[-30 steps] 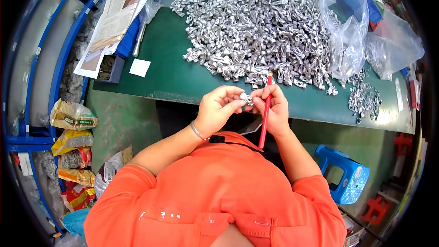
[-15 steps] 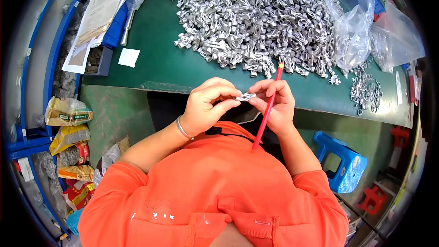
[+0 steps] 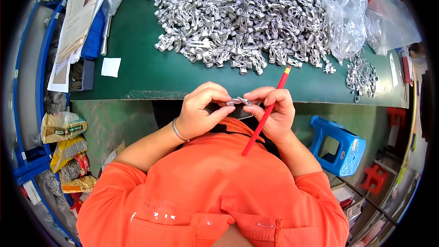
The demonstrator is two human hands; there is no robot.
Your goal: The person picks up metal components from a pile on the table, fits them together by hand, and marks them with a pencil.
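A small silver metal fitting [image 3: 239, 102] with twisted loops and a ringed end spans the space between my fingertips, in front of my chest. The thumb and fingers of my left hand [image 3: 201, 109] pinch its looped end. At the other end, the ringed one, the thumb and forefinger of my right hand [image 3: 277, 113] are closed on it. A red pencil-like stick [image 3: 257, 132] with a yellow tip is also tucked in my right hand, slanting up past the fingers. Beyond my hands, a large heap of similar fittings [image 3: 247, 18] lies on the green table [image 3: 132, 71].
Clear plastic bags [image 3: 350, 23] and a pile of small rings [image 3: 361, 77] lie on the table's right side. Papers [image 3: 77, 27] and a white square [image 3: 110, 67] are at the left. A blue stool [image 3: 340, 151] stands on the floor right of me.
The view has shifted a little. The fitting has turned between my fingers, its ringed end now facing more toward me. The red stick leans further over.
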